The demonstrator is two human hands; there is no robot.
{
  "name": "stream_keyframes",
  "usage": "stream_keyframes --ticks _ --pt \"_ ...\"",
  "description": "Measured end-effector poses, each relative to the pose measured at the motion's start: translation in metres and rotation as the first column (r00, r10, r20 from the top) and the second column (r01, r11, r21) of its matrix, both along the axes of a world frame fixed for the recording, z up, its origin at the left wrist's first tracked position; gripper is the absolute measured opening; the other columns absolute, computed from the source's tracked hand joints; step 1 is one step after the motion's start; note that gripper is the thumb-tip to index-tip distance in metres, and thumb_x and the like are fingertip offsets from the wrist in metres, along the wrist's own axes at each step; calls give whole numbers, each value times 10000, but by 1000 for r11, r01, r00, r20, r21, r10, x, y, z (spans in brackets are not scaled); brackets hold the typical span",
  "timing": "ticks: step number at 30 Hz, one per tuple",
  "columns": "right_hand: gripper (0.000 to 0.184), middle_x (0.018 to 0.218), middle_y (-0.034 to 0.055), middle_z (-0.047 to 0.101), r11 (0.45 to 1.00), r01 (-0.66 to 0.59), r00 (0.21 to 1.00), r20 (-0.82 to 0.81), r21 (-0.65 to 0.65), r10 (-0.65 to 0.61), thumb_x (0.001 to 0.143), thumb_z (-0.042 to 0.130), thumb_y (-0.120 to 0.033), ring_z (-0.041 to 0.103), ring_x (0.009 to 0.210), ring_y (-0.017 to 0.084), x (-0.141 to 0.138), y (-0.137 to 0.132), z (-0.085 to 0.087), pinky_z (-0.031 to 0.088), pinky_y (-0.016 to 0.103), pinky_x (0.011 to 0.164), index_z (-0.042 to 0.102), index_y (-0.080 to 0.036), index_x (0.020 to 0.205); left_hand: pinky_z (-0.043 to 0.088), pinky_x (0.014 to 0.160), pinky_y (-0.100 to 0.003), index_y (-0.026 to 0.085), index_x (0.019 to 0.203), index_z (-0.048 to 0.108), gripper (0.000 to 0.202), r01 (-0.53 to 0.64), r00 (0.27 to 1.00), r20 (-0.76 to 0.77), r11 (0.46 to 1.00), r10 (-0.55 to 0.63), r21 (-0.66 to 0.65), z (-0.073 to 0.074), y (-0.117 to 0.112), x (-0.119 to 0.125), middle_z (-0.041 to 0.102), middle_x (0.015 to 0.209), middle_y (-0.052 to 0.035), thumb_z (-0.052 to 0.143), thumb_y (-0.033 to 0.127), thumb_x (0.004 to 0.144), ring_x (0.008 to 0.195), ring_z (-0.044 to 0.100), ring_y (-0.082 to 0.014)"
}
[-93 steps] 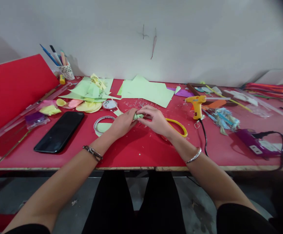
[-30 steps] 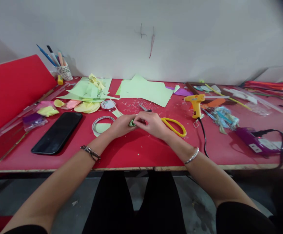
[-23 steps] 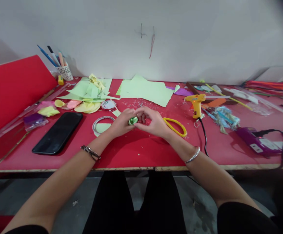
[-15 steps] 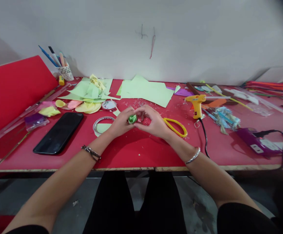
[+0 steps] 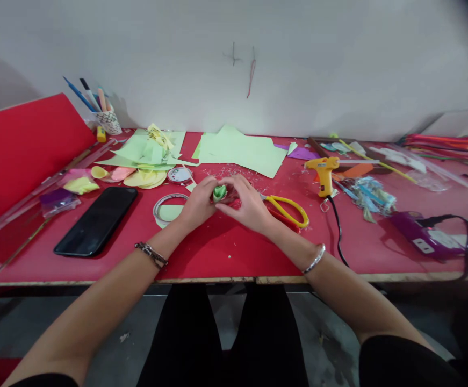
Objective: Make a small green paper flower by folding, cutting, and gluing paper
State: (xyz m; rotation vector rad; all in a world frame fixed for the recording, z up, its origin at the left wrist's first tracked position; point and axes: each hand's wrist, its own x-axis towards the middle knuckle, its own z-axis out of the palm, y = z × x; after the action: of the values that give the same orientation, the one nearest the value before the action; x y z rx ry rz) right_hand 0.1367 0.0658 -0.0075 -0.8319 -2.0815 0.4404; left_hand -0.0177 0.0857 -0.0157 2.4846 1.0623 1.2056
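Fingers (image 5: 208,189) of left hand (image 5: 195,201) and right hand (image 5: 246,201) pinch the green paper roll (image 5: 219,192) between them; since a second ago it's turned upright, tighter (yellow scissors (image 5: 286,208) just right of fingers).

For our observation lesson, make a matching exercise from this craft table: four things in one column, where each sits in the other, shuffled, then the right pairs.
Things:
1. phone
2. glue gun
3. scissors
4. pen cup

Places:
A. by the wall, far left
B. flat, left of the left hand
C. standing, right of the scissors
D. just right of the right hand

Pairs: 1-B, 2-C, 3-D, 4-A
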Motion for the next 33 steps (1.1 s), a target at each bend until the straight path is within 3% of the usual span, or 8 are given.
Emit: stream_keyframes --ticks 7,15,23,29,33 --pt "359 1038 78 519 984 36 989 -134 -175 -60 756 586 -255 570 858 166 -5 2 -7 518 310 707 448 -209 1085 385 601 -243 183 775 380 201 -29 999 13 994 31 -106 -4 -2 1 498 725 -1 516 94 657 670 473 -135" --pt "202 911 54 563 992 84 987 -129 -99 -97 750 578 -234 565 833 162 -3 4 -3 510 298 709 533 -189 942 396 562 -201 158 910 397 266 79 992 112 981 -60 -176 -1 -2 4 521 817 -13 538 172 685 663 486 -101" --pt "338 1045 80 539 986 37 987 -148 -164 -61 732 554 -162 547 920 161 -8 3 -11 511 288 744 473 -179 1059 430 620 -209 163 1004 394 376 32 992 124 979 -7 -199 -5 -1 0 519 925 -38 496 66 655 795 514 -120" --pt "84 832 43 520 986 112 989 -85 -126 -123 745 527 -185 527 801 161 -6 8 -9 491 293 685 519 -172 827 449 621 -214 150 1122 357 512 91 992 102 977 -73 -191 -4 -1 2 507 912 -49 574 103 661 773 520 -119" --pt "86 838 37 532 977 124 975 -162 -176 -152 755 494 -201 540 774 148 -2 11 -8 474 286 700 507 -171 834 471 642 -224 160 1107 384 447 111 989 117 984 -95 -136 1 -1 0 481 1016 -83 551 121 694 826 528 -129"
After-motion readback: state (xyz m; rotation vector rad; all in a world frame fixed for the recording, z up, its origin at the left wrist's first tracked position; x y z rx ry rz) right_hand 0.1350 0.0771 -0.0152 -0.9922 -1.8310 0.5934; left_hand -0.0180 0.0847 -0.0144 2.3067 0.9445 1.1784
